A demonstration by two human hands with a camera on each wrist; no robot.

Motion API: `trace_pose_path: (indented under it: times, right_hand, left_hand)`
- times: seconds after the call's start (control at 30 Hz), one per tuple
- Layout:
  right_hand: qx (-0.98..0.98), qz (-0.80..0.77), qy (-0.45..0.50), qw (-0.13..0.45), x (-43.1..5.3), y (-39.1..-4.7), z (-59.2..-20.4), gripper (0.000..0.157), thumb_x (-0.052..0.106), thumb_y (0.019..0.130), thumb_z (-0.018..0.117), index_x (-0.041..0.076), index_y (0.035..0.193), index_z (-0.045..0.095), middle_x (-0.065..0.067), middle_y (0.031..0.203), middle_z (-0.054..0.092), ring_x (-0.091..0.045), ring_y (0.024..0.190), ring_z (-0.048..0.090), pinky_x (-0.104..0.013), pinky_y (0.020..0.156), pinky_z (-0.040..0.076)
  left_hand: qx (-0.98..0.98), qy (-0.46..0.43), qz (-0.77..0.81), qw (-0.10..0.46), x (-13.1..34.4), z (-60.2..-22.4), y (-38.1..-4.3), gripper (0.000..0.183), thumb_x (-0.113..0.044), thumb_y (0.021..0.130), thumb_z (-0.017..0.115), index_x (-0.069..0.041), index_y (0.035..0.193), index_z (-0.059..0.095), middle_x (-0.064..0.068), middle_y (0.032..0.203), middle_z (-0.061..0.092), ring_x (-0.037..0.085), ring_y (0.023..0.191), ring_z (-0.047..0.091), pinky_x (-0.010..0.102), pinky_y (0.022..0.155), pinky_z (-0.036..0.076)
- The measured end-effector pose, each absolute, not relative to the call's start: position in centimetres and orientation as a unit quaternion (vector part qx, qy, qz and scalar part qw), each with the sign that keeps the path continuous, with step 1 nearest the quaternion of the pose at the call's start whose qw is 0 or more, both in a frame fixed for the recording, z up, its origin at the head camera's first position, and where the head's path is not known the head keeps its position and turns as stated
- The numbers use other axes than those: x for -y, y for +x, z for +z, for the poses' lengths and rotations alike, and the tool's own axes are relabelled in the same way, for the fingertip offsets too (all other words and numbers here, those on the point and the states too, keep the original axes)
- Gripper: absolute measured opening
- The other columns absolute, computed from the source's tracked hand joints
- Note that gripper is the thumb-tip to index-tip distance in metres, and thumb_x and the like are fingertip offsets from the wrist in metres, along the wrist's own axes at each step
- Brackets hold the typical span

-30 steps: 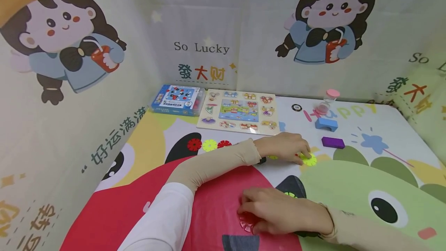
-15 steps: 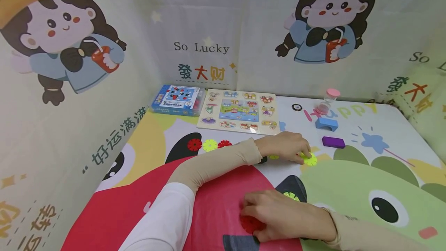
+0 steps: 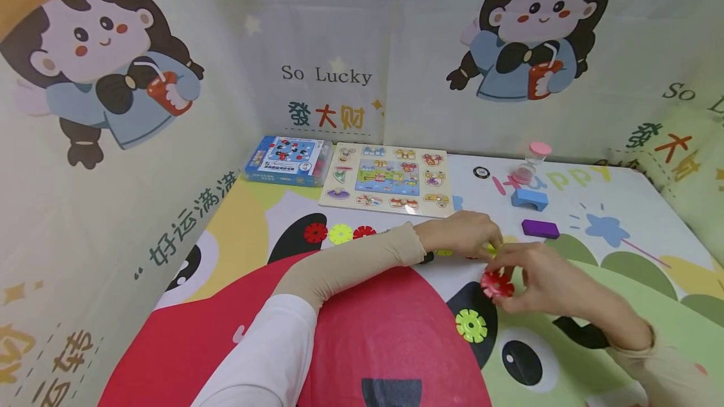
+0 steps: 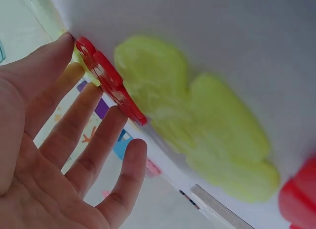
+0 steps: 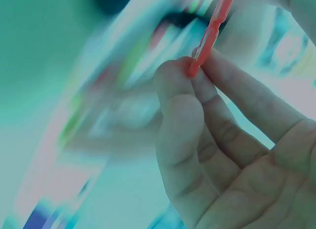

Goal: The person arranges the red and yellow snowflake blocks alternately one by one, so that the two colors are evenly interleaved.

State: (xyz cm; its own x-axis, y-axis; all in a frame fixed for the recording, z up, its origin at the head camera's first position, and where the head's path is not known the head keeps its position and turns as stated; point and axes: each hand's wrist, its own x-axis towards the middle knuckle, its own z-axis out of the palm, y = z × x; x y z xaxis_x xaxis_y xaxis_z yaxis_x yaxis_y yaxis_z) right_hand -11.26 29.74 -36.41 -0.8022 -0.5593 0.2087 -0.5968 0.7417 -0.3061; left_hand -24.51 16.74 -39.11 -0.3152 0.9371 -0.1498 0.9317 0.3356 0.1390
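Note:
Right of the table's middle, my left hand [image 3: 466, 234] touches a yellow notched disc [image 4: 86, 66] with its fingertips, fingers mostly straight. A red disc [image 4: 108, 81] lies flat by the same fingertips, with a larger-looking yellow disc [image 4: 192, 120] beside it. Between thumb and fingers, my right hand [image 3: 548, 278] pinches another red disc [image 3: 498, 284], tilted, close in front of the left hand. Farther left, a red disc [image 3: 315, 233] and a yellow disc [image 3: 340, 234] belong to a row partly hidden under the left arm. One loose yellow disc [image 3: 471, 326] lies nearer the body.
Behind the row stand a wooden picture puzzle board [image 3: 387, 179] and a blue plastic box [image 3: 290, 160]. At the back right are a pink hourglass [image 3: 532, 162], a blue arch block [image 3: 530, 199], a purple block [image 3: 540, 228] and a black-and-white chip [image 3: 481, 172].
My right hand has picked the red disc up from the front of the table and carried it forward and right to the left hand. The left hand has hardly moved.

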Motion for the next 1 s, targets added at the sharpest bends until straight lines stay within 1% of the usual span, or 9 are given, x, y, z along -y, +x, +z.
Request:
trace_pose_path:
  times: [0.1, 0.2, 0.3, 0.37, 0.6, 0.73, 0.8, 0.9, 1.0]
  right_hand:
    - [0.953, 0.17, 0.24, 0.07, -33.7, -12.8, -36.9, 0.033, 0.024, 0.06, 0.088, 0.024, 0.088, 0.071, 0.017, 0.077, 0.063, 0.004, 0.066, 0.054, -0.017, 0.05, 0.041]
    - [0.969, 0.148, 0.184, 0.069, -36.4, -14.0, -37.7, 0.034, 0.031, 0.061, 0.088, 0.017, 0.088, 0.073, 0.011, 0.075, 0.066, 0.001, 0.066, 0.057, -0.018, 0.053, 0.043]
    - [0.975, 0.132, 0.167, 0.06, -37.6, -14.8, -38.7, 0.039, 0.036, 0.062, 0.087, 0.012, 0.091, 0.075, 0.006, 0.079, 0.069, -0.006, 0.07, 0.06, -0.02, 0.058, 0.046]
    - [0.975, 0.121, 0.174, 0.062, -37.8, -15.1, -39.1, 0.041, 0.036, 0.063, 0.087, 0.011, 0.092, 0.075, 0.003, 0.082, 0.071, -0.01, 0.072, 0.062, -0.021, 0.059, 0.048]
    - [0.972, 0.088, 0.204, 0.079, -37.2, -14.8, -39.5, 0.03, 0.031, 0.064, 0.086, 0.014, 0.087, 0.078, 0.003, 0.084, 0.071, -0.014, 0.074, 0.066, -0.028, 0.063, 0.052]
    - [0.973, 0.084, 0.202, 0.075, -37.1, -14.7, -39.5, 0.03, 0.031, 0.065, 0.086, 0.013, 0.088, 0.078, 0.001, 0.086, 0.07, -0.014, 0.075, 0.065, -0.028, 0.064, 0.053]
    - [0.975, 0.085, 0.193, 0.071, -37.0, -14.5, -39.3, 0.031, 0.033, 0.066, 0.085, 0.014, 0.088, 0.077, 0.0, 0.087, 0.071, -0.015, 0.075, 0.065, -0.029, 0.063, 0.052]
    - [0.975, 0.084, 0.185, 0.088, -36.4, -14.2, -38.9, 0.025, 0.038, 0.066, 0.084, 0.02, 0.083, 0.076, 0.004, 0.086, 0.07, -0.012, 0.073, 0.063, -0.027, 0.06, 0.049]
    - [0.961, 0.099, 0.224, 0.127, -34.7, -13.5, -38.3, 0.022, 0.04, 0.065, 0.085, 0.027, 0.078, 0.072, 0.012, 0.083, 0.066, -0.005, 0.068, 0.059, -0.021, 0.058, 0.045]
  left_hand:
    - [-0.81, 0.577, 0.008, 0.102, -16.8, -39.1, -24.6, 0.031, -0.041, 0.087, 0.065, -0.037, 0.117, 0.066, -0.019, 0.124, 0.06, 0.002, 0.117, 0.053, 0.02, 0.093, 0.043]
    - [-0.808, 0.581, 0.002, 0.099, -16.7, -39.2, -24.6, 0.032, -0.041, 0.088, 0.064, -0.037, 0.12, 0.065, -0.02, 0.128, 0.058, 0.003, 0.121, 0.051, 0.02, 0.096, 0.042]
    - [-0.808, 0.581, 0.003, 0.1, -16.7, -39.2, -24.6, 0.033, -0.042, 0.088, 0.064, -0.037, 0.12, 0.064, -0.02, 0.128, 0.058, 0.003, 0.121, 0.05, 0.019, 0.097, 0.041]
    - [-0.808, 0.58, 0.001, 0.102, -16.8, -39.3, -24.6, 0.033, -0.042, 0.088, 0.064, -0.038, 0.121, 0.064, -0.02, 0.128, 0.058, 0.002, 0.122, 0.05, 0.019, 0.097, 0.041]
    - [-0.805, 0.584, 0.001, 0.102, -17.0, -39.3, -24.7, 0.034, -0.043, 0.088, 0.064, -0.037, 0.121, 0.064, -0.02, 0.128, 0.059, 0.002, 0.12, 0.051, 0.019, 0.097, 0.042]
    - [-0.808, 0.578, 0.004, 0.113, -17.0, -39.2, -24.7, 0.035, -0.043, 0.087, 0.065, -0.037, 0.122, 0.063, -0.02, 0.127, 0.058, 0.001, 0.121, 0.05, 0.018, 0.097, 0.041]
    - [-0.808, 0.578, 0.004, 0.115, -17.0, -39.1, -24.7, 0.035, -0.043, 0.087, 0.065, -0.037, 0.122, 0.063, -0.02, 0.127, 0.059, 0.001, 0.121, 0.05, 0.018, 0.098, 0.04]
    - [-0.806, 0.58, -0.001, 0.115, -17.1, -39.0, -24.7, 0.035, -0.043, 0.087, 0.065, -0.037, 0.121, 0.064, -0.02, 0.127, 0.059, 0.0, 0.121, 0.05, 0.019, 0.097, 0.041]
    - [-0.808, 0.578, 0.004, 0.116, -17.2, -38.9, -24.8, 0.033, -0.043, 0.086, 0.066, -0.038, 0.119, 0.065, -0.021, 0.125, 0.059, -0.001, 0.117, 0.052, 0.019, 0.093, 0.044]
